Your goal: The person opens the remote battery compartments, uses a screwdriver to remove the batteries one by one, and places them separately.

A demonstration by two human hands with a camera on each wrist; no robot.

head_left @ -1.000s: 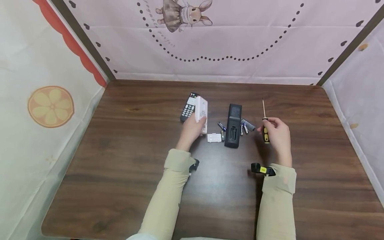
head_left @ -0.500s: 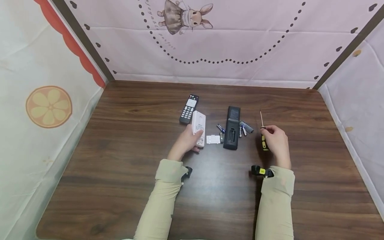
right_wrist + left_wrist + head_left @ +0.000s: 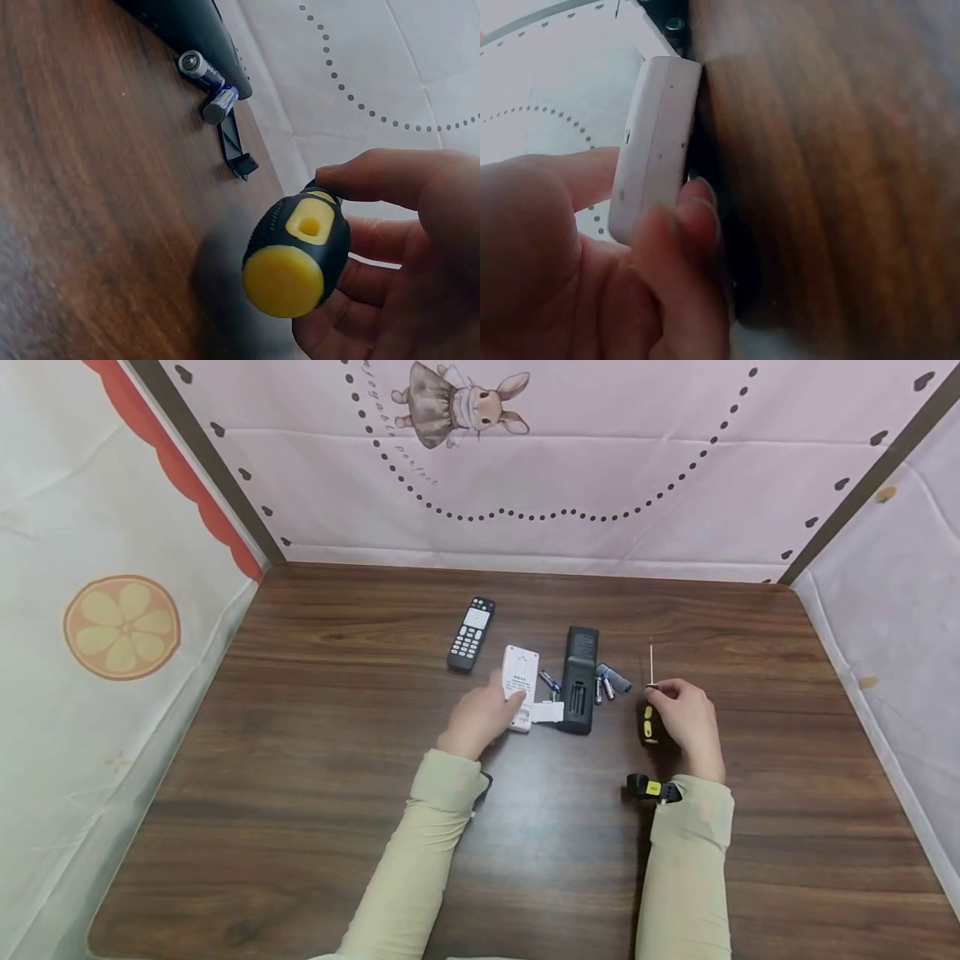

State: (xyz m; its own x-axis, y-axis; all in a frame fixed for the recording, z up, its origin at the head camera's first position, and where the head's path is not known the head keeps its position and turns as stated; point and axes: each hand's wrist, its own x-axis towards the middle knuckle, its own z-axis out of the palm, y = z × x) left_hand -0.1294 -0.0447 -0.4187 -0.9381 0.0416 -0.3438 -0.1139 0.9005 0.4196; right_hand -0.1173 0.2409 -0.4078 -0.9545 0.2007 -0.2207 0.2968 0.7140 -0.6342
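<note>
My left hand [image 3: 480, 716] grips a white remote control [image 3: 520, 681], back side up, its thumb on the lower part. In the left wrist view the white remote [image 3: 656, 142] shows edge-on between thumb and fingers. Right beside it, a white battery cover [image 3: 548, 712] appears to overlap the edge of a black remote [image 3: 579, 681], which lies face down with its battery slot uncovered. My right hand [image 3: 688, 727] pinches a yellow and black screwdriver [image 3: 649, 725] near the top of its handle, shaft pointing away from me. The handle's yellow end [image 3: 283, 281] faces the right wrist camera.
Loose batteries [image 3: 607, 685] lie right of the black remote, by a dark battery cover [image 3: 616, 677]. Another battery [image 3: 550, 680] lies between the two remotes. A black remote with white buttons [image 3: 472, 635] lies face up at the back left. A fabric wall [image 3: 525, 485] stands behind the table [image 3: 337, 693].
My left hand has brought the white remote away from the buttoned remote, toward me and then right. The white cover has shifted right. The screwdriver has moved slightly toward me.
</note>
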